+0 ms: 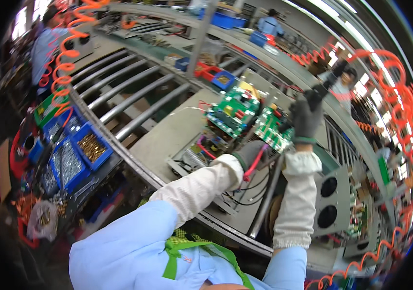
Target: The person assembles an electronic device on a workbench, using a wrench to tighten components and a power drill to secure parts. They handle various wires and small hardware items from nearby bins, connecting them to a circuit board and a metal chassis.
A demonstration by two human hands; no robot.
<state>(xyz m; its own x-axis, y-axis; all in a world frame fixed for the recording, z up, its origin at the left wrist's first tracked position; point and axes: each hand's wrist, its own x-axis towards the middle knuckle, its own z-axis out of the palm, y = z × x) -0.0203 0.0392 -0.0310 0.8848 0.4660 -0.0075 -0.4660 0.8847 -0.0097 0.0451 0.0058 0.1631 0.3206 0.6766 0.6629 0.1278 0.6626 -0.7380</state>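
Green circuit boards (235,112) with many components stand on a metal chassis (180,162) in front of me. My right hand (305,116), in a dark glove, is closed around a black air screwdriver (331,81) joined to an orange coiled hose (385,55). It is over the right-hand green board (271,126), and motion blurs its fingers. Lower down, my left hand (254,153), also gloved, reaches in beside the boards. A pink-red cable (255,166) passes by it. Its fingers are mostly hidden, so what they touch cannot be made out.
Metal rollers (136,104) run left of the bench. Blue bins of screws (91,146) stand at the near left, with a red bin (207,72) at the back. A metal panel with two round black openings (333,200) is at the right. Other people (51,46) work farther off.
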